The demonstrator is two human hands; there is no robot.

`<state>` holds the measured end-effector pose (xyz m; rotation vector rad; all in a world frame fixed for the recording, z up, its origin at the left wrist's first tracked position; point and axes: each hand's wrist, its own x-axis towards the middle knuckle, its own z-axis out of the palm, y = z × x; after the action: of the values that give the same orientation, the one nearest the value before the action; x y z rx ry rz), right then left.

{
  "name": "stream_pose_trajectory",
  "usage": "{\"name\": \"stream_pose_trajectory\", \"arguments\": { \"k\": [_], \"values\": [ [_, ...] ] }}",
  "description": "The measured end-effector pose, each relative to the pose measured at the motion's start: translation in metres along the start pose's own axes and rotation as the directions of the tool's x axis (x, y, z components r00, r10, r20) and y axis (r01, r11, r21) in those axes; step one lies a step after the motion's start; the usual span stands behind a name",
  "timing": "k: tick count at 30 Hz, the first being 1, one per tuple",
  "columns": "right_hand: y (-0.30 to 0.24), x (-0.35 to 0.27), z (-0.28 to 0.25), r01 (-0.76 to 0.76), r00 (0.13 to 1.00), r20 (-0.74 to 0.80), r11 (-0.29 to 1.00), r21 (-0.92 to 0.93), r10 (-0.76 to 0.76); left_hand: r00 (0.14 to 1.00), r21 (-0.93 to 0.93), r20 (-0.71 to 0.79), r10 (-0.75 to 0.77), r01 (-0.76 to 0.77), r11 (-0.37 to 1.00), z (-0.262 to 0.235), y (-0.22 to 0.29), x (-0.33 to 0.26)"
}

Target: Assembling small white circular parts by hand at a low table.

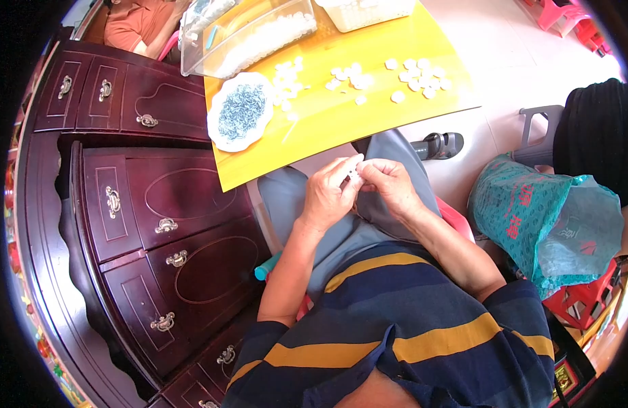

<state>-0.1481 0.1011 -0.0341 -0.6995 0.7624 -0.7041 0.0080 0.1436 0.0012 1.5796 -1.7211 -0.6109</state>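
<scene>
Fingertips of the left hand (325, 194) and right hand (389, 183) are pinching one small white piece (355, 174) together over the lap, so keeping it steady and close is mattering most.

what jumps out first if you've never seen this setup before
The bright yellow table near the top, strewn with small white pieces beside a white dish of blue-grey bits. Just below it, the left hand and right hand meet over the lap, pinching one small white piece. A dark carved wooden cabinet fills the left side.
</scene>
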Motion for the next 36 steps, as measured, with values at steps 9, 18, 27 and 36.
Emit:
{"name": "stream_pose_trajectory", "arguments": {
  "k": [9, 18, 27, 36],
  "values": [
    [-0.001, 0.000, 0.000, 0.072, 0.997, -0.032, 0.996, -0.044, -0.073, 0.996, 0.080, -0.033, 0.084, -0.082, 0.993, 0.005, -0.004, 0.004],
    [-0.001, 0.003, -0.002, 0.150, 0.988, -0.027, 0.983, -0.102, -0.154, 0.996, 0.006, -0.017, 0.085, -0.085, 0.996, 0.002, -0.005, 0.010],
    [-0.058, 0.009, -0.014, 0.196, 0.971, -0.056, 0.907, -0.373, -0.233, 0.978, 0.099, -0.206, 0.027, -0.007, 0.995, -0.013, -0.019, 0.044],
    [-0.110, 0.034, -0.060, -0.010, 0.770, -0.060, 0.082, -0.997, -0.636, 0.964, 0.255, -0.253, 0.075, -0.009, 0.967, -0.009, -0.035, 0.107]
  ]
}}
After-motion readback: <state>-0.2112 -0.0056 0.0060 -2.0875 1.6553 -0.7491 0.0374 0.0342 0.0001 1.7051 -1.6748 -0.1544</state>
